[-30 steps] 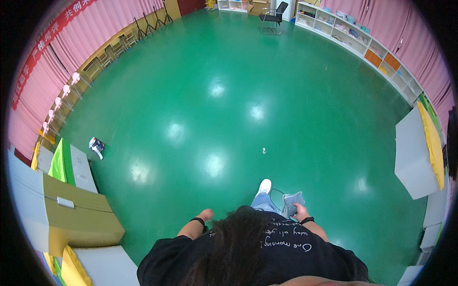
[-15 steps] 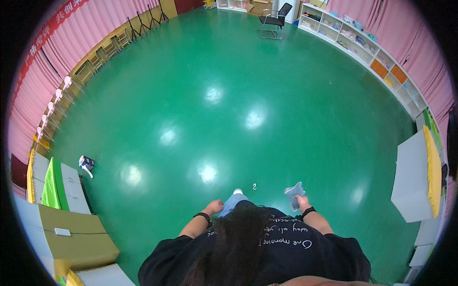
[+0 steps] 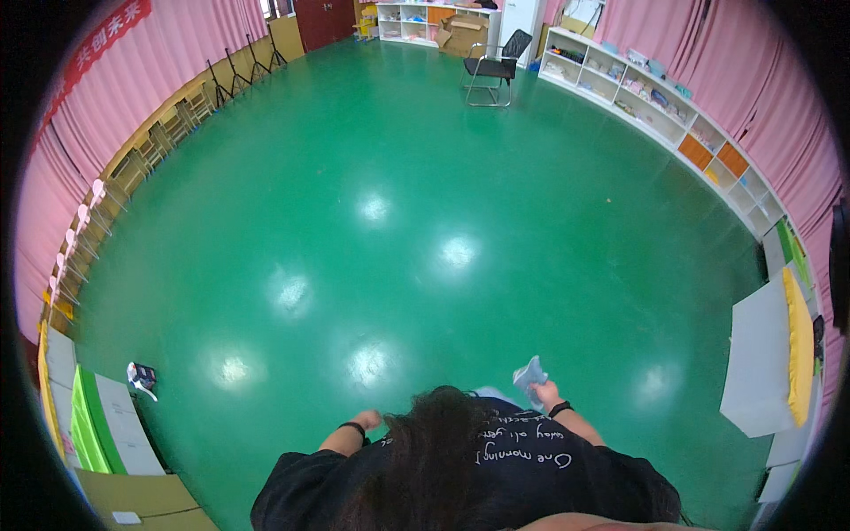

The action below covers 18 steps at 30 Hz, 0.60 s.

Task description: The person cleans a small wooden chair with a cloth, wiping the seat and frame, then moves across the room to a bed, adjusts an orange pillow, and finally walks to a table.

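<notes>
Low on the right side, my right hand (image 3: 546, 392) is closed around a crumpled light grey-blue cloth (image 3: 529, 376), whose upper end sticks out past the fingers. My left hand (image 3: 366, 419) hangs beside my body, above the green floor (image 3: 443, 177). Its fingers look curled in, and nothing shows in them. A black band circles each wrist. Dark hair and a black shirt with white lettering cover much of the lower middle, hiding most of my legs.
A black chair (image 3: 498, 66) stands far ahead near a cardboard box (image 3: 467, 35). White shelves (image 3: 651, 102) line the right wall. A dark container with a white handle (image 3: 142, 379) sits on the floor at left, beside low cabinets (image 3: 124, 425). A grey-white cabinet with a yellow cover (image 3: 761, 354) stands at right.
The view has tilted upward and moved forward, showing more of the far wall. A small white curled thing on the floor is out of sight. The cloth stays in my right hand.
</notes>
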Each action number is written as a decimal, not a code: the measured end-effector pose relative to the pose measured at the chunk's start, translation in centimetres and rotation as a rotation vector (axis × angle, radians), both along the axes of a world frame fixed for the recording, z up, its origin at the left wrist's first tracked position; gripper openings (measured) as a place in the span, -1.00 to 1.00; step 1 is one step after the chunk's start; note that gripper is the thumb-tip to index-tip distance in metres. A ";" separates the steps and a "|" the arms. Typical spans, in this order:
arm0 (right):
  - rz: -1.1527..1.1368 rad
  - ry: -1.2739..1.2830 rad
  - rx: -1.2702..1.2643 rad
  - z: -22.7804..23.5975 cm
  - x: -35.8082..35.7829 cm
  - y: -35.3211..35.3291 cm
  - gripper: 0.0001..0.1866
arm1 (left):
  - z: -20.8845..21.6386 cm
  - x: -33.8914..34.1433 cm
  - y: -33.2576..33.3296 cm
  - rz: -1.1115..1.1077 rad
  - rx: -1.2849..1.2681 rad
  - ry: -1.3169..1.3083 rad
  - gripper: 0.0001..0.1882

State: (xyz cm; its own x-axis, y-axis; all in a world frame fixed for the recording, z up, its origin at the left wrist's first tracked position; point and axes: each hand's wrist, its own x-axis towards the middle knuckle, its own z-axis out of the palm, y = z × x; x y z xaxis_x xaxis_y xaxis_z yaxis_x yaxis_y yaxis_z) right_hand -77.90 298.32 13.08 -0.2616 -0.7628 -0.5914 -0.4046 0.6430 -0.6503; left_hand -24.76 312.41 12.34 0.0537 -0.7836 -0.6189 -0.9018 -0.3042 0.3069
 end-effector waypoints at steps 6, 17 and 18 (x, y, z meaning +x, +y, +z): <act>-0.020 -0.316 0.115 3.4 6.2 -15.6 -0.66 | -0.6 4.1 -20.8 0.067 0.089 0.224 -0.65; 0.228 0.008 0.117 2.1 9.4 -52.1 -0.65 | -3.3 10.6 -46.4 -0.020 -0.140 0.118 -0.70; 0.210 -0.023 0.019 2.0 9.5 -55.4 -0.67 | -1.7 10.6 -49.4 0.148 -0.059 0.145 -0.70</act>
